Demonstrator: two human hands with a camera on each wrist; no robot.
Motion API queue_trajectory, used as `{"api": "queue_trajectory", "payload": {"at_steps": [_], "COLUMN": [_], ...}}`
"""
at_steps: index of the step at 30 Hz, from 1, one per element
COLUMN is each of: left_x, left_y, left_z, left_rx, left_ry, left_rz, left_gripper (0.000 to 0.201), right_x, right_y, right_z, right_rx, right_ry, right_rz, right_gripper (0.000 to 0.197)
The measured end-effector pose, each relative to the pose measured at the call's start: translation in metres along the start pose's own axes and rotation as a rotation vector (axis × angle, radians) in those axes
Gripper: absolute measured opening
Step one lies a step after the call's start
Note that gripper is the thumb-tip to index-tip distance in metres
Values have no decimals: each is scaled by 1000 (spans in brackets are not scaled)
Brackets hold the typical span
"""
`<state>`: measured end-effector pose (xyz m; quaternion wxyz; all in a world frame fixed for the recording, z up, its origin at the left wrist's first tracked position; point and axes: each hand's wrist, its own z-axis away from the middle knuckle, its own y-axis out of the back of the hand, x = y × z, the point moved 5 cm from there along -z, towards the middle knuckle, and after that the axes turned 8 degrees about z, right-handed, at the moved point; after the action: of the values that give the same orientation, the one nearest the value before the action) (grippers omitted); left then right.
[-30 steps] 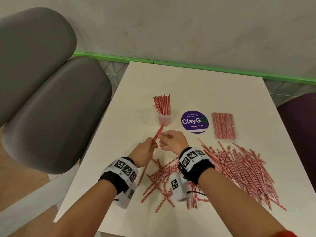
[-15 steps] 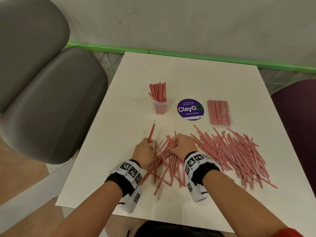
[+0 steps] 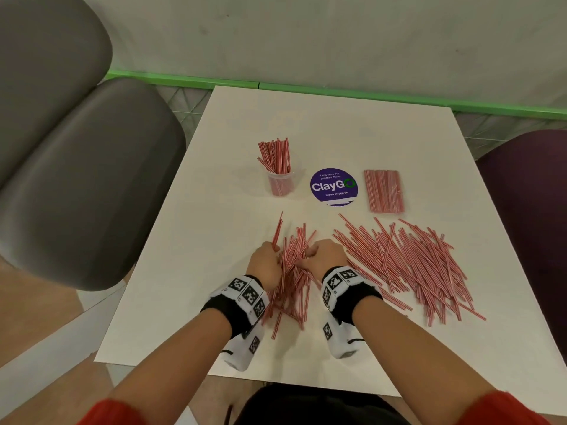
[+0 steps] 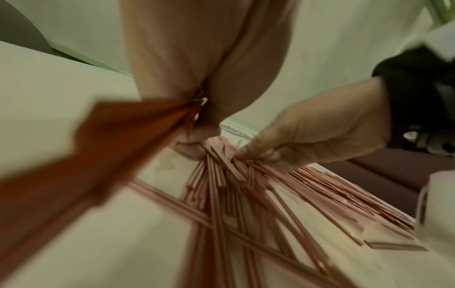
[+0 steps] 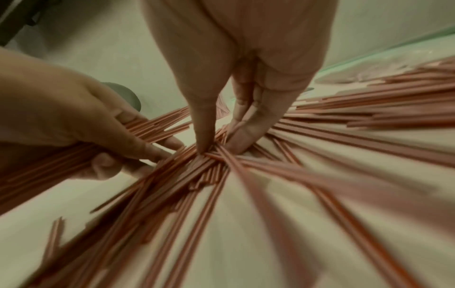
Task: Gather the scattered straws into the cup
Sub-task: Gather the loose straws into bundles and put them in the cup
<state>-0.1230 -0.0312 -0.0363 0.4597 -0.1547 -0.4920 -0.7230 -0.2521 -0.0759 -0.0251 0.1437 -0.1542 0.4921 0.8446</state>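
A clear plastic cup (image 3: 279,186) stands at mid-table with several red-striped straws upright in it. Nearer me, a small heap of loose straws (image 3: 294,280) lies between my hands. My left hand (image 3: 266,265) grips a bunch of them, and one straw (image 3: 277,229) sticks out towards the cup. In the left wrist view that bunch (image 4: 118,148) runs blurred through the palm. My right hand (image 5: 219,145) stands fingertips-down on the heap, thumb and fingers pinching straws where they cross. A much larger spread of straws (image 3: 408,265) lies to the right.
A wrapped pack of straws (image 3: 383,191) and a purple round ClayGo sticker (image 3: 333,187) lie right of the cup. A grey chair (image 3: 79,167) stands left of the white table (image 3: 337,127), a dark purple seat (image 3: 534,191) right. A wall runs behind.
Both hands came back from near the cup down onto the heap. They have drawn the loose straws between them into a tighter bunch, with the left hand still holding its straws.
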Motion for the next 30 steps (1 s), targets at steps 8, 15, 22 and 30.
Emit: {"api": "queue_trajectory", "payload": {"at_steps": [8, 15, 22, 30], "left_x": [14, 14, 19, 24], "left_y": [-15, -20, -17, -10], "left_z": [-8, -14, -12, -14], "left_rx": [-78, -158, -193, -179], "left_ry": [21, -24, -85, -81], "left_rz": [-13, 29, 165, 280], "left_gripper": [32, 39, 37, 24], "right_x": [5, 5, -1, -5], "right_y": [-20, -18, -9, 4], "right_z": [-11, -14, -16, -18], "right_rx": [21, 40, -53, -64], "right_ry": [-98, -95, -104, -15], "right_rz": [-484, -715, -832, -994], "right_gripper": [16, 29, 40, 27]}}
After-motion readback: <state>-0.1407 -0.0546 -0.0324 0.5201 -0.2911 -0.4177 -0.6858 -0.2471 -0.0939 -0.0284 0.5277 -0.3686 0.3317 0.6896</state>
